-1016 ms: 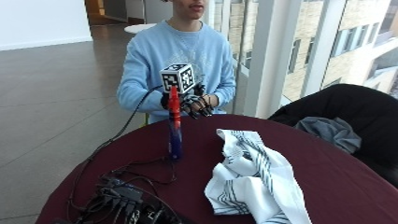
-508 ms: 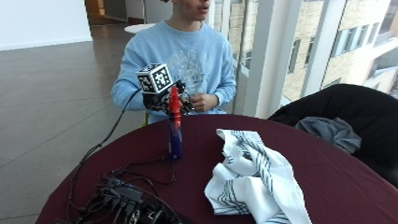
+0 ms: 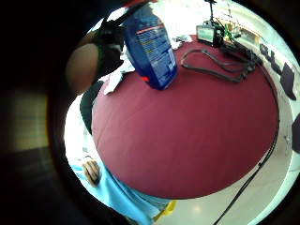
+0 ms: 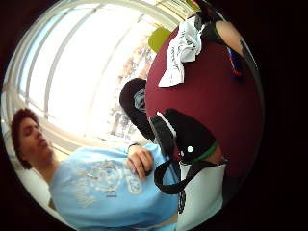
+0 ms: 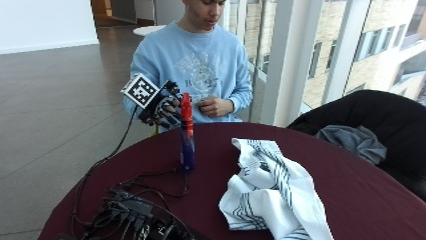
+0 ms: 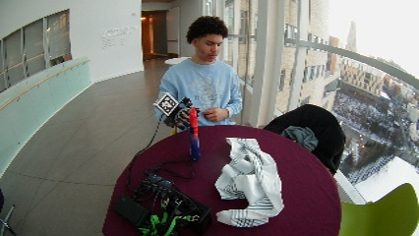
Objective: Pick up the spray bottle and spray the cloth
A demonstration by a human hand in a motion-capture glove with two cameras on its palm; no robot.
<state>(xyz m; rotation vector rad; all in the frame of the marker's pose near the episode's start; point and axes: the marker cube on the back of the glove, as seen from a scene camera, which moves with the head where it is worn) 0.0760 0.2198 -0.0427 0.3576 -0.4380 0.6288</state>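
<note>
- Presently noted: round table with dark maroon cloth top (image 5: pixel 373 200), person in light blue sweatshirt (image 5: pixel 200 65) seated at far edge.
- Blue spray bottle with red trigger head (image 5: pixel 187 135) standing upright on the table, near the seated person's edge; base on the maroon surface, red head level with the hand.
- Black-gloved right hand (image 5: pixel 165 106) at the bottle's red head, fingers curled beside and around it from the person's right; contact appears made at the head (exact finger placement behind the bottle not discernible).
- Little-finger palm view: bottle's blue labelled body (image 3: pixel 152 47) close to the palm, standing on the table.
- White cloth with dark stripes (image 5: pixel 273 195) lying crumpled on the table, well apart from the bottle, on the side toward the window; reaching from mid-table toward the near edge.
- Thumb-side palm view: same cloth (image 4: pixel 180 50) seen lying on the maroon top.
- Bare left hand (image 5: pixel 214 106) held loosely curled against the chest, touching nothing on the table.
- Black cables and electronic gear (image 5: pixel 136 217) piled at the near edge, one cable running up to the gloved hand.
- Black chair with grey garment (image 5: pixel 356 140) beside the table at the window side.
- Green chair (image 6: pixel 386 214) in the wide view's corner.
</note>
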